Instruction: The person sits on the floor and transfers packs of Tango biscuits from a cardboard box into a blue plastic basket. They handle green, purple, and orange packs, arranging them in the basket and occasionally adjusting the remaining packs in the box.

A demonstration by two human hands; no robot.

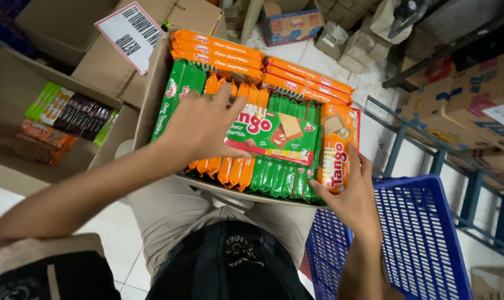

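Dark cloth with a pale print fills the near edge, with beige trousers [168,214] just beyond it. On the lap rests an open cardboard box [152,91], packed tight with glossy wafer packs: long, flat and foil-smooth, orange ones [218,53] in stacked rows at the far side, green ones [179,89] standing on edge at the left and along the near wall.

A broad green pack [277,136] lies flat on top of the rows, near the box's middle. The left hand [199,125] lies spread, palm down, over its left end, fingers splayed and thumb along the near edge; it presses on the pack rather than closing round it. The right hand [349,194] sits at the box's near right corner, fingers curled round an upright orange pack [334,166], which it holds by the lower end against the box wall.

A blue plastic basket [424,233] with a slotted, grid-like wall stands just right of the box, near the right forearm. At the left, another brown carton [7,89] holds a loose mix of orange, green and dark packs. A white printed sheet [131,30] lies on closed cartons at the far left. More cartons crowd the far right beside a blue metal frame [399,136], on a white tiled floor [118,228].
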